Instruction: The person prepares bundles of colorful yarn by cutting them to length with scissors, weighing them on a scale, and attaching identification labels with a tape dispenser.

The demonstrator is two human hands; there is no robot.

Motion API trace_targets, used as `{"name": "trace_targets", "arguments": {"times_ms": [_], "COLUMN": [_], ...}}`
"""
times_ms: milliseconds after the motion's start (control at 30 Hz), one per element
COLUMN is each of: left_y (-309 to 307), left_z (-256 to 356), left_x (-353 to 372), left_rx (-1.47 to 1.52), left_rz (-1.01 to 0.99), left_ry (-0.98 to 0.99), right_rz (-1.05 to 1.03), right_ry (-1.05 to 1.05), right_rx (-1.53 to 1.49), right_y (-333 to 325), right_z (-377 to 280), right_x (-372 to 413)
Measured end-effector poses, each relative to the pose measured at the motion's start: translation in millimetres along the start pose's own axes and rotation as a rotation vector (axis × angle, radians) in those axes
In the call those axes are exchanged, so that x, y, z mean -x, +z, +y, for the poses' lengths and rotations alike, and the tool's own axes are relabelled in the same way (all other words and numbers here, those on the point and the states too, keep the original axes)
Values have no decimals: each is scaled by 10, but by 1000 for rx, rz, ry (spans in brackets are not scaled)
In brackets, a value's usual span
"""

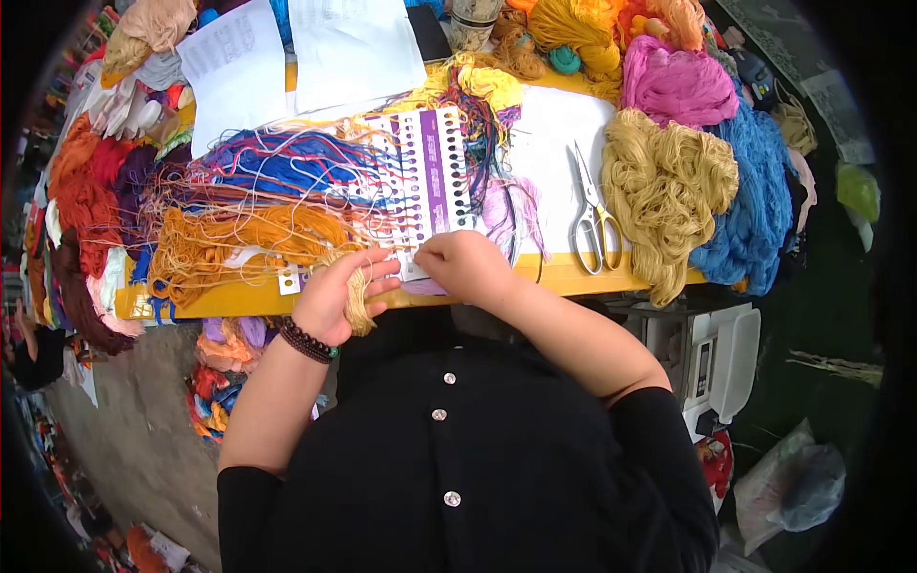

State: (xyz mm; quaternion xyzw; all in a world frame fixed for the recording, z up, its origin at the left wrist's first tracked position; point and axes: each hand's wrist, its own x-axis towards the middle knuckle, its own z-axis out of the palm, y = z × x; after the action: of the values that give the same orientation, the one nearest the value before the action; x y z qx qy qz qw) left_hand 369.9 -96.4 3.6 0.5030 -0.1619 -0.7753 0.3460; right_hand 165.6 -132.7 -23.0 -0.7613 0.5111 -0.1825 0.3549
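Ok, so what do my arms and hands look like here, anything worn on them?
Black sleeves cover the upper arms: left sleeve, right sleeve; the forearms are bare. The left hand has a dark beaded bracelet with one green bead at its wrist. The right hand wears nothing that shows: no ring, watch or glove.

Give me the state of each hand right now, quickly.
Left hand: closed around a tan thread bundle.
Right hand: fingers curled shut at the lower edge of the purple thread card; what they pinch cannot be told.
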Motion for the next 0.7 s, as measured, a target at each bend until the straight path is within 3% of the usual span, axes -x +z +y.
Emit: {"name": "trace_targets", "arguments": {"times_ms": [133, 400, 467, 600, 667, 700], "left_y": [134, 221, 212, 109, 0, 4], "left_z": [-107, -302, -305, -321, -316, -280], "left_x": [-6, -265, -284, -344, -352, -325], "left_rx": [-5, -287, -351, -502, -610, -674], "left_rz": [67, 191, 222, 215, 218, 237], "left_ry": [124, 348, 357, 409, 555, 636], "right_rz": [-122, -181, -66, -110, -194, -194], "right_ry": [186, 226, 67, 68, 245, 246], "right_rx": [-66, -211, -75, -97, -464, -466], "right_y": [-124, -132, -62, -58, -75, -58], "right_z": [-133, -78, -71, -42, 4, 40], "right_x": [-27, -50, -48, -38, -34, -29]}}
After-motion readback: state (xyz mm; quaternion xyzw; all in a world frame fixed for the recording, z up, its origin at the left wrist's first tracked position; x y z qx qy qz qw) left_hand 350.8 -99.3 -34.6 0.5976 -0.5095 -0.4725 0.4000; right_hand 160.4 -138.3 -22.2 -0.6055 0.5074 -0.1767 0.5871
